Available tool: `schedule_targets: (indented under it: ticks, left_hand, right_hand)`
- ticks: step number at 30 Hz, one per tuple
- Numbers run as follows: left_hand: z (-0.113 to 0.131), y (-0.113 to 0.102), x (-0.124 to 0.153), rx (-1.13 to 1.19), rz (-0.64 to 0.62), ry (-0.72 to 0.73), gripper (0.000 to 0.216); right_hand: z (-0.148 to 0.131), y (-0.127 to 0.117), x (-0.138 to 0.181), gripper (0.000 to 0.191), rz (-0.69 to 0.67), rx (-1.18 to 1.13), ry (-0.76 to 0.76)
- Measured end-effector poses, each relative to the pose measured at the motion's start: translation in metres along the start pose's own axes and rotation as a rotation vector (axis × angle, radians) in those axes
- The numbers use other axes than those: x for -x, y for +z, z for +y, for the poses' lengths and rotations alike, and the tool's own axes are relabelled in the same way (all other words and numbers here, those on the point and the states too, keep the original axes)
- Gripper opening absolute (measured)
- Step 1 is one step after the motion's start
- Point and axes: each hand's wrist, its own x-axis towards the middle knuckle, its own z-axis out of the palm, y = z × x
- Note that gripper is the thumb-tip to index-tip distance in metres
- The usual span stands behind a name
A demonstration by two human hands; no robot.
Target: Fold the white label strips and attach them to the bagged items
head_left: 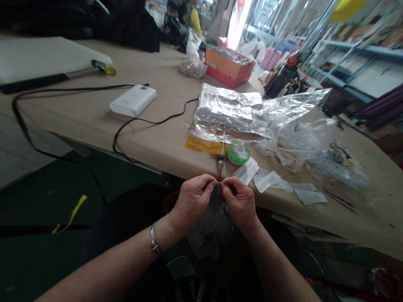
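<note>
My left hand [197, 195] and my right hand [239, 199] meet at the table's front edge, thumbs and forefingers pinched together. A thin pale bit shows between the fingertips, too small to name. Right beyond them, a tool like a soldering iron [221, 161] lies with its metal tip pointing at my fingers. Beneath the hands, crumpled whitish translucent material [210, 230] lies at my lap; whether it joins the pinched bit is unclear. Near my right hand are a green-rimmed round container [238, 154] and several printed paper slips [267, 180].
A strip of amber film [203, 145] and clear plastic packaging [233, 109] lie past the tool. A white power bank [134, 100] and black cord [151, 121] are on the left. Pink-handled tweezers [340, 199] sit at right, an orange box [229, 65] farther back.
</note>
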Motion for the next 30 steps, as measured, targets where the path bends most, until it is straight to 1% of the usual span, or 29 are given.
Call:
schedule_targets:
  ticks: [3,6,9,11,13,15,17,19,20,23,26,28,30]
  left_hand:
    - [0.000,0.001,0.000,-0.011,0.010,0.006,0.019]
    - [0.002,-0.001,0.004,-0.016,0.009,0.008,0.019]
    - [0.002,-0.003,0.012,0.000,0.000,0.007,0.017]
    - [-0.002,-0.005,0.018,0.005,-0.008,0.004,0.017]
    - [-0.011,-0.006,0.022,-0.001,-0.015,0.006,0.017]
    - [-0.022,-0.005,0.025,-0.001,-0.013,0.013,0.017]
    - [-0.033,-0.004,0.026,0.000,-0.011,0.002,0.021]
    - [-0.040,-0.004,0.027,-0.003,-0.004,-0.029,0.023]
    - [-0.041,-0.004,0.027,-0.002,0.000,-0.046,0.021]
    - [-0.036,-0.002,0.030,0.057,0.005,-0.089,0.015]
    - [-0.019,0.005,0.031,0.190,-0.048,-0.202,0.010]
    - [-0.004,0.013,0.031,0.353,-0.130,-0.360,0.011]
    - [0.010,0.022,0.030,0.653,-0.224,-0.564,0.016]
  right_hand:
    - [0.001,0.000,0.001,0.011,0.004,-0.019,0.007]
    - [0.000,-0.001,0.007,0.010,-0.029,-0.051,0.021]
    - [-0.003,-0.011,0.020,0.013,-0.071,-0.013,-0.008]
    - [-0.004,-0.024,0.028,0.009,-0.074,0.096,-0.089]
    - [-0.003,-0.040,0.031,0.005,-0.024,0.245,-0.211]
    - [0.000,-0.055,0.028,0.008,0.067,0.434,-0.336]
    - [0.006,-0.064,0.021,0.019,0.131,0.644,-0.414]
    - [0.014,-0.067,0.012,0.028,0.126,0.806,-0.447]
    - [0.018,-0.066,0.008,0.028,0.115,0.849,-0.457]
    - [0.028,-0.062,0.002,0.023,0.126,0.853,-0.504]
    - [0.032,-0.064,0.002,0.022,0.170,0.760,-0.554]
    - [0.028,-0.066,0.006,0.022,0.202,0.684,-0.598]
    - [0.020,-0.067,0.016,0.021,0.209,0.620,-0.652]
